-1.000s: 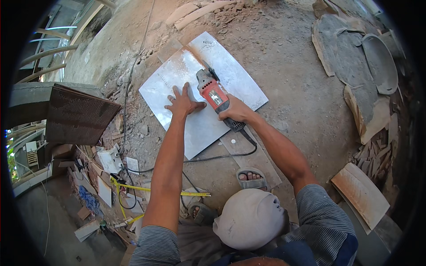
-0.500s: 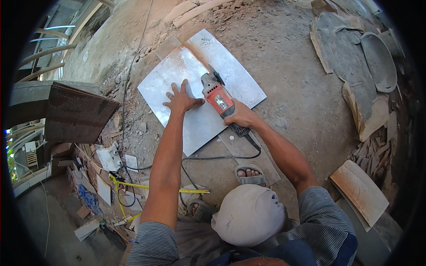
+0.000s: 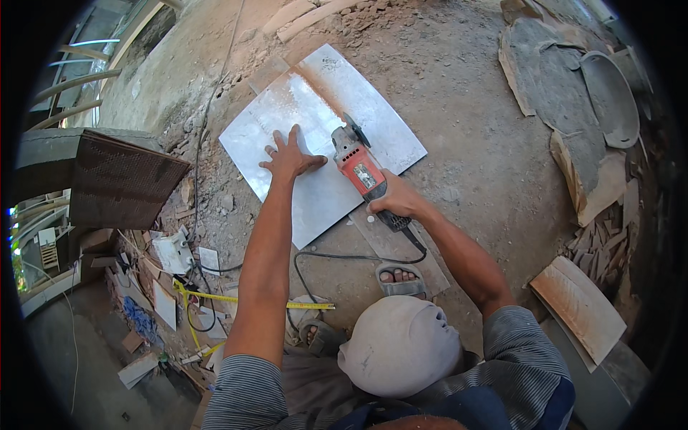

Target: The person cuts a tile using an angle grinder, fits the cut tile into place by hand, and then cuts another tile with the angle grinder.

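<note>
Dusty ground (image 3: pixel 473 175) is supporting the work. Nearest the camera, a pale cap (image 3: pixel 401 347) is covering the head, with striped sleeves (image 3: pixel 247 390) flanking it. Just forward, a grey sandal (image 3: pixel 403 288) is resting near a board (image 3: pixel 376 233), which is emerging from beneath the tile's near edge. To the left, a yellow tape (image 3: pixel 315 306) is running beneath the left forearm. A black cable (image 3: pixel 351 256) is curving leftward from the rear of the grinder (image 3: pixel 360 170).

The right hand (image 3: pixel 395 198) is gripping the grinder body, fingers closed around its rear half. The left hand (image 3: pixel 287 156) is pressing on the tile (image 3: pixel 322 197), fingers spread wide, holding nothing. The tile is lying flat, one corner pointing away. The disc (image 3: pixel 356 130) is standing on edge over it, right of the grinder head; whether they are touching cannot be told. Brown dust (image 3: pixel 320 87) is streaking from the disc toward the far edge. Beyond the tile, rubble (image 3: pixel 337 32) is covering the ground.
</note>
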A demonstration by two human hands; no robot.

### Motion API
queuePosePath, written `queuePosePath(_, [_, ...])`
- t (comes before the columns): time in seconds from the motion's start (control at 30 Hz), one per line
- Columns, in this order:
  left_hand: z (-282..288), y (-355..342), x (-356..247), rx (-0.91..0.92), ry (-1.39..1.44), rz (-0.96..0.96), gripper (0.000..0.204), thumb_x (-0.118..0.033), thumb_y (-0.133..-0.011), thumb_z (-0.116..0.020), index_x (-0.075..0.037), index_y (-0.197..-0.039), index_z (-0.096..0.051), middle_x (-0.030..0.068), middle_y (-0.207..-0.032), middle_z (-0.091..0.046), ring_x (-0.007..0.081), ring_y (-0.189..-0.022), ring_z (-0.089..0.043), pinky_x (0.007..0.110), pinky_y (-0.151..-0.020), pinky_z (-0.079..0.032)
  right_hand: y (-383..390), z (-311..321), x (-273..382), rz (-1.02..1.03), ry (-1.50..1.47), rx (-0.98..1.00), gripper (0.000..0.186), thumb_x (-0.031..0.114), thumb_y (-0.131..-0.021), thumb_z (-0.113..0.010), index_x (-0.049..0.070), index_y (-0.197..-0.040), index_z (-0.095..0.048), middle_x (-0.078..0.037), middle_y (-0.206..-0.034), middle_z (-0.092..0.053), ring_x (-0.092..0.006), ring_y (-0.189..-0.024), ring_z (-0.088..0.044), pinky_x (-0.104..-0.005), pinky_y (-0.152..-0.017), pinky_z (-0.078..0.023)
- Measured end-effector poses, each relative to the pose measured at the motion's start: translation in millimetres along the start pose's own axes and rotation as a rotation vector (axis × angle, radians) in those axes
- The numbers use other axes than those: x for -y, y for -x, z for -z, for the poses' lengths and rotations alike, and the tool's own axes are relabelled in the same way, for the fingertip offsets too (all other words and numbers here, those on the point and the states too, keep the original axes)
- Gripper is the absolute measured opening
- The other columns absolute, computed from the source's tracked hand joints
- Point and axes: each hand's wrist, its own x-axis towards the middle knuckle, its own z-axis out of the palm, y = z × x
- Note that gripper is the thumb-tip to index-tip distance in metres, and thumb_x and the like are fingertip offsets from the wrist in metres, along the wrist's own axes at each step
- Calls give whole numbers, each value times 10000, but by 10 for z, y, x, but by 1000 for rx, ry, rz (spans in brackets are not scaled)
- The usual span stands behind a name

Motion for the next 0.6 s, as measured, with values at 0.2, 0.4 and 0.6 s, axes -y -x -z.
queuePosePath(0.2, [-9, -9, -2, -5, -12, 5, 1194, -602, -504, -817, -339, -1491, -200, 179, -1569, -83, 512, -1383, -170, 734, -1026, -180, 105, -22, -50, -32, 38, -14, 797, 242, -537, -780, -40, -1219, -481, -209, -1080, -613, -323, -991, -590, -344, -879, -454])
queuePosePath(0.4, [-20, -24, 13, -4, -23, 2, 1208, -620, -496, -815, -344, -1492, -190, 180, -1568, -82, 515, -1381, -172, 739, -1020, -183, 239, -28, -121, -37, -7, -5, 740, 241, -541, -780, -26, -1180, -519, -187, -1055, -616, -302, -965, -598, -348, -865, -460])
queuePosePath(0.6, [-24, -19, 18, -11, -37, 0, 1185, -622, -516, -811, -327, -1490, -205, 173, -1565, -80, 531, -1372, -171, 743, -1010, -198, 363, -34, -206, -59, -37, 24, 720, 233, -544, -778, -23, -1168, -527, -153, -1023, -617, -267, -922, -601, -338, -846, -467])
